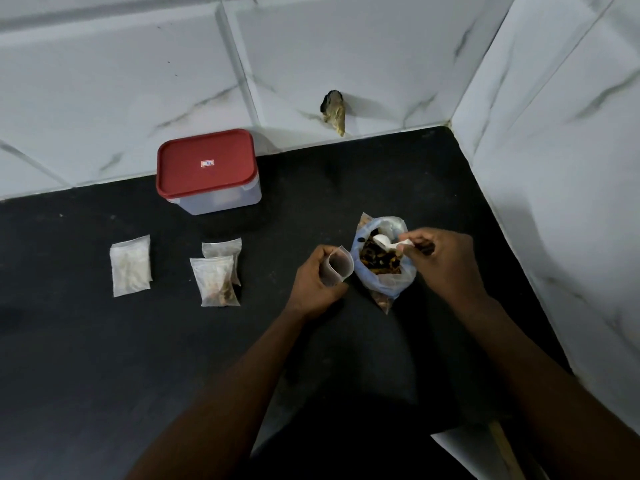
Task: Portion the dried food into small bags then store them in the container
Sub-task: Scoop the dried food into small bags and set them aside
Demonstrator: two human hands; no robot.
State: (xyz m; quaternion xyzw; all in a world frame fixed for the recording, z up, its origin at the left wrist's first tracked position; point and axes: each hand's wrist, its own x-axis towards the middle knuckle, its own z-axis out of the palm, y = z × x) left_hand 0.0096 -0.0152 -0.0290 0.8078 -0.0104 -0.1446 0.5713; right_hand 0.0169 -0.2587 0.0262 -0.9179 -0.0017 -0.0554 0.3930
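Left hand (313, 284) grips small bag (338, 266) open beside dried-food bag (381, 263), likely shortening transfer; right hand (446, 259) pinches white spoon (383, 241) inside.

bare black counter (104, 341) in front, lidded container (207, 171) and filled bags (214, 280) left, tiled wall (554, 168) close right

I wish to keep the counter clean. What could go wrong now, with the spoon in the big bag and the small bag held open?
1. The mouth of the small bag is narrow and only the left hand holds it, so food from the spoon may miss and fall on the counter.
2. Nothing steadies the big bag; scooping with the right hand may tip it.
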